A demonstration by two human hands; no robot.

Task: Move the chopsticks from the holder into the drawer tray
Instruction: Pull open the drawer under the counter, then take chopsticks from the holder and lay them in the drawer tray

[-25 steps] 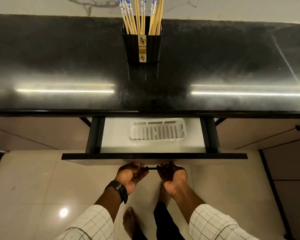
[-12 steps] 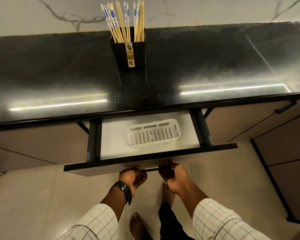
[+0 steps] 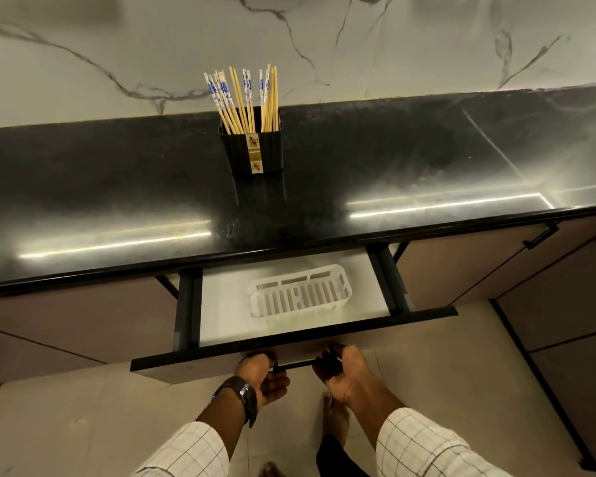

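Both hands at the open drawer [image 3: 324, 330] front: left hand [image 3: 267, 378] and right hand [image 3: 339, 370] have fingers curled around the thin black handle [image 3: 295, 365]. Chopsticks [image 3: 246, 98] stand upright in black holder [image 3: 252, 148] on dark worktop [image 3: 393, 160]. White slotted tray [image 3: 300, 292] sits empty inside drawer.

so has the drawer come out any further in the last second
Yes, slightly. The drawer has come further out from the counter edge, showing more floor behind the tray.
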